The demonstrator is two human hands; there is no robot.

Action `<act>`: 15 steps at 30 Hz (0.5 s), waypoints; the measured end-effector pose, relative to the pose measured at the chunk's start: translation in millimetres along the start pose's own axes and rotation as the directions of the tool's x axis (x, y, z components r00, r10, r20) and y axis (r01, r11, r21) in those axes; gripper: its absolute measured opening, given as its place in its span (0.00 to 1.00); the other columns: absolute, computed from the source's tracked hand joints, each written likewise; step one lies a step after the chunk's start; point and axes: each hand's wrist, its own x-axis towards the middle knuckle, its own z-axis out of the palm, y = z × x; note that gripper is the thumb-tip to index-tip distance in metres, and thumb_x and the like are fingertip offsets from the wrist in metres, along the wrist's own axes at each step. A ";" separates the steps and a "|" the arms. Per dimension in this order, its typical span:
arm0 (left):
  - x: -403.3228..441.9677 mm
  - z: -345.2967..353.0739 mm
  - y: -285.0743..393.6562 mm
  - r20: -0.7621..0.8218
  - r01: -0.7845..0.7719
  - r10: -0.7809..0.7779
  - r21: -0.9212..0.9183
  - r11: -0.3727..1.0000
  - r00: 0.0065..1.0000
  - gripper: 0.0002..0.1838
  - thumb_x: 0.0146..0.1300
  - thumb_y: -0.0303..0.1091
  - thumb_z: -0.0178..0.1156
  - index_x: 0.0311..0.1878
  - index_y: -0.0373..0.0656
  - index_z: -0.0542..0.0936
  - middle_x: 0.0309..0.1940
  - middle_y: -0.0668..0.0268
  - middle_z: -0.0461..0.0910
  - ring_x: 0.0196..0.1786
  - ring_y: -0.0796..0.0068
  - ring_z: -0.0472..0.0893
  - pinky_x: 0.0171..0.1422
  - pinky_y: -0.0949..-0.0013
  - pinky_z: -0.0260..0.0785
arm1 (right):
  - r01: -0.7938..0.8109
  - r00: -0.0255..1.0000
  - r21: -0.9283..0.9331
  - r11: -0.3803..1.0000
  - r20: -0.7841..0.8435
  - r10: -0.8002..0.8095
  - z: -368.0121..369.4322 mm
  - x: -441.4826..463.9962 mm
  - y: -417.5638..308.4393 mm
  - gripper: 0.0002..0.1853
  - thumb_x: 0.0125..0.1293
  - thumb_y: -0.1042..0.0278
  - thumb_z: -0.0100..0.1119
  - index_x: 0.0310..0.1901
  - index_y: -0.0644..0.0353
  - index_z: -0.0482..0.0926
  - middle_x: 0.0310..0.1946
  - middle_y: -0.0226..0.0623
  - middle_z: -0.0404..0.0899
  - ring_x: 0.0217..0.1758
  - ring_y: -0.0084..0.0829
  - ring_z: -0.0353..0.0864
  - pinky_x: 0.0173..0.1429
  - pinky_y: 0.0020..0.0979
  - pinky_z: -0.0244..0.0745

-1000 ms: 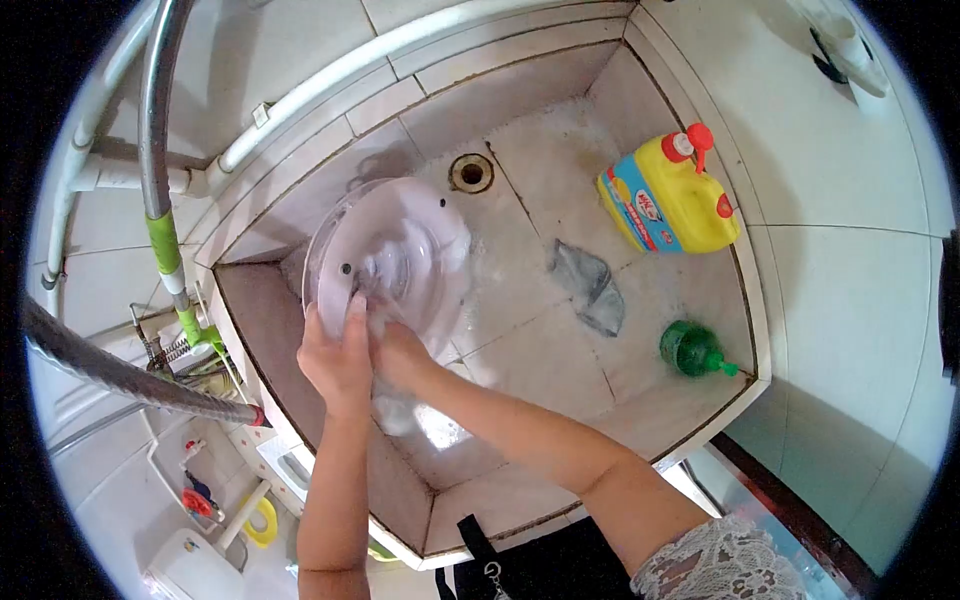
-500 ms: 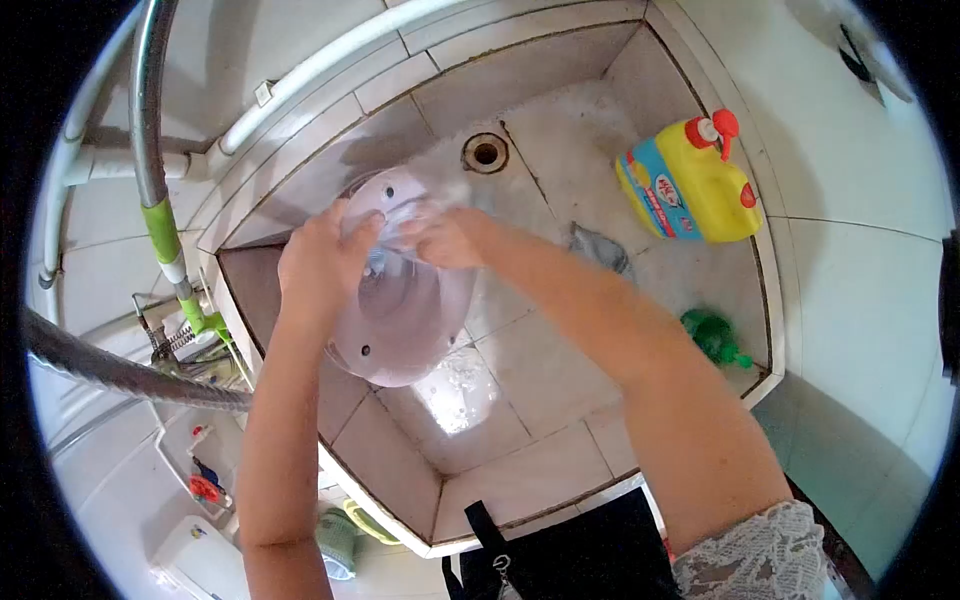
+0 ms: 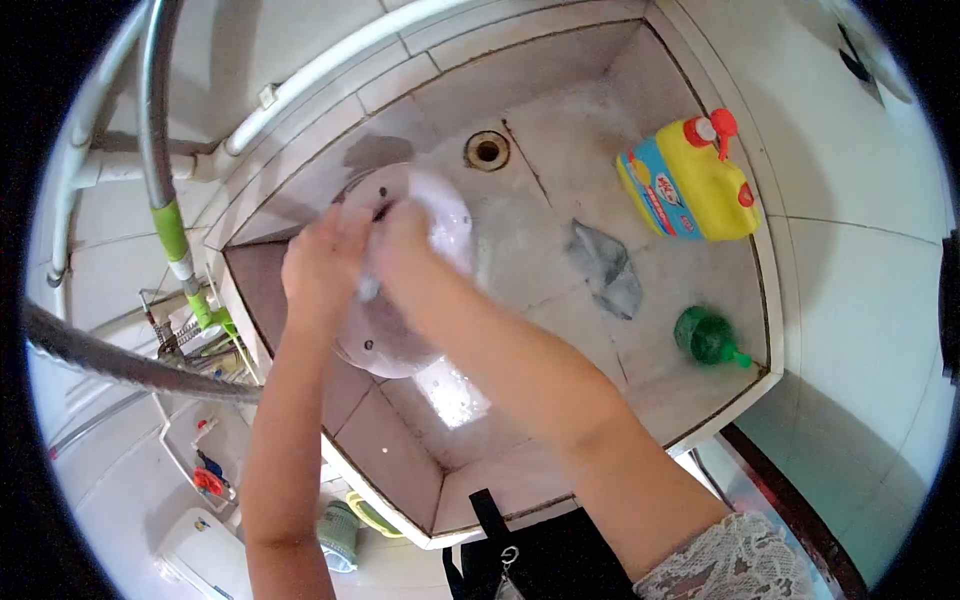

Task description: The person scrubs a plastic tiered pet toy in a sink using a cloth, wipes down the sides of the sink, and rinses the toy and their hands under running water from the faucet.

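A pale pink plastic basin-like piece (image 3: 400,335) with small dark round spots near its rim sits at the left of the tiled sink. My left hand (image 3: 325,250) is over its left side, its fingers bent around a wet whitish cloth (image 3: 370,278). Pressed against the same cloth is my right hand (image 3: 405,240), closed and smeared by motion. Most of the cloth is hidden between both hands. A grey wet cloth (image 3: 605,268) lies crumpled on the sink floor to the right.
A yellow detergent jug (image 3: 690,185) with a red pump lies at the right wall, a green bottle (image 3: 708,337) below it. The drain hole (image 3: 487,151) is at the back. A metal hose (image 3: 140,365) and green-banded pole (image 3: 170,232) stand at left.
My right hand has moved left and down against my left hand, with the whitish cloth between them. The grey cloth, partly behind my right arm before, now shows fully.
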 end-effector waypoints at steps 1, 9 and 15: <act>0.4 -0.5 0.9 -0.019 -0.004 0.003 -0.025 1.000 1.000 0.27 0.57 0.57 0.51 0.47 0.43 0.78 0.34 0.48 0.79 0.42 0.47 0.78 0.45 0.54 0.69 | 0.151 0.988 -0.112 0.982 0.031 -0.148 -8.5 20.9 21.5 0.20 0.68 0.61 0.34 0.55 0.61 0.70 0.55 0.52 0.67 0.61 0.41 0.64 0.64 0.38 0.55; 6.9 5.2 0.6 -0.025 -0.050 0.048 -0.056 0.997 0.999 0.28 0.56 0.57 0.52 0.47 0.40 0.78 0.35 0.49 0.80 0.43 0.49 0.78 0.47 0.56 0.69 | 0.492 0.870 -0.109 0.864 0.062 -0.489 -30.7 114.6 74.1 0.18 0.64 0.68 0.41 0.51 0.71 0.70 0.49 0.50 0.74 0.58 0.36 0.68 0.62 0.37 0.59; -10.3 -2.5 1.8 0.105 -0.027 0.057 -0.263 0.964 0.993 0.33 0.56 0.60 0.52 0.49 0.36 0.76 0.36 0.48 0.79 0.44 0.49 0.78 0.48 0.56 0.69 | 0.646 0.472 -0.620 -0.446 0.783 -0.405 -105.3 123.5 78.7 0.21 0.61 0.74 0.43 0.58 0.61 0.68 0.60 0.44 0.66 0.64 0.39 0.63 0.68 0.34 0.53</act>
